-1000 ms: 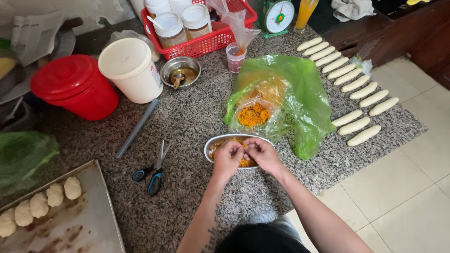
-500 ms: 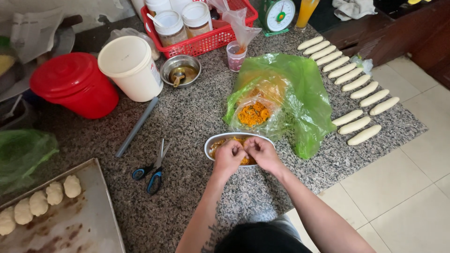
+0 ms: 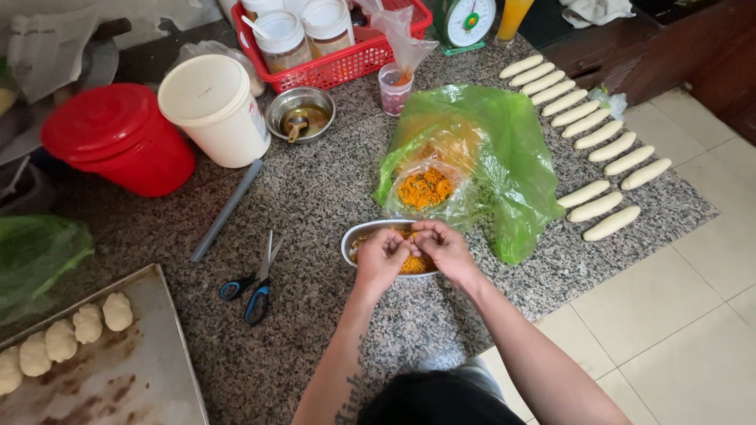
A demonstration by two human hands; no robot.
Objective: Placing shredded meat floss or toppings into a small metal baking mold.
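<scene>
At the left edge of the speckled grey granite counter [image 3: 315, 205] a green plastic bag [image 3: 35, 256] lies above a worn metal baking tray [image 3: 126, 378] carrying a row of pale round dough balls [image 3: 75, 330]; a red lidded plastic bucket [image 3: 118, 138] and a white plastic tub [image 3: 213, 106] stand towards the far edge, with a grey rod [image 3: 227, 210] and blue-handled scissors [image 3: 253, 283] lying nearer the middle; the left hand [image 3: 380, 258] and the right hand [image 3: 443, 248] meet, fingertips pinched together, over the small oval metal dish of shredded orange filling [image 3: 391, 250] near the front edge, both apparently clenched on a bit of that filling, though what sits between the fingers is too small to tell; to do this well, it seems wise to work low over the dish so loose shreds fall back in; just beyond, an open green plastic bag of the same orange shreds [image 3: 465, 169] spreads out, behind it a red wire basket of jars [image 3: 331, 43]; along the right edge lie two rows of pale finger-shaped dough rolls [image 3: 587, 134]; past that edge the floor is cream tile [image 3: 677, 315].
</scene>
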